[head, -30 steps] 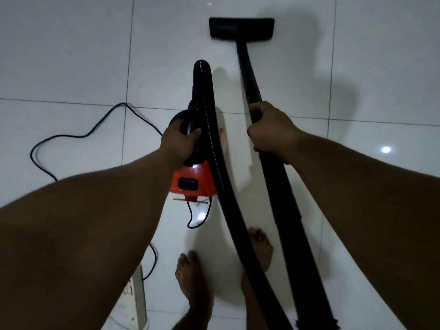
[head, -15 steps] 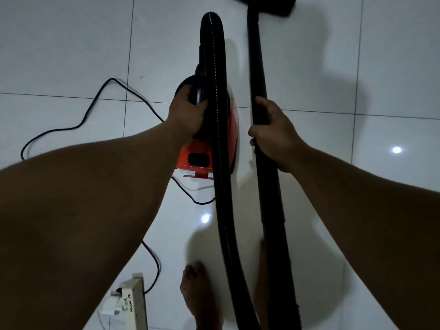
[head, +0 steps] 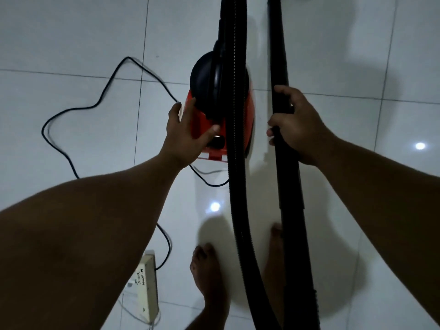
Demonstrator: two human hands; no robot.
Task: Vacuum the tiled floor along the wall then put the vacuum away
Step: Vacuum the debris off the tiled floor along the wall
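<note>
A red and black canister vacuum (head: 209, 91) stands on the white tiled floor (head: 83, 36) ahead of me. Its ribbed black hose (head: 235, 163) runs from the top of the frame down past my feet. My left hand (head: 185, 134) lies spread over the red body, fingers straight, thumb by the switch. My right hand (head: 295, 122) grips the black wand tube (head: 278, 55), which stands nearly upright. The floor nozzle is out of view above the frame.
A black power cord (head: 95, 106) loops over the tiles at left and runs to a cream power strip (head: 146, 291) near my left foot (head: 209, 277). My right foot (head: 273, 253) is partly hidden behind hose and wand.
My left hand has let go of the vacuum's handle and now lies spread on the red body. The wand has swung more upright, and its nozzle has left the view.
</note>
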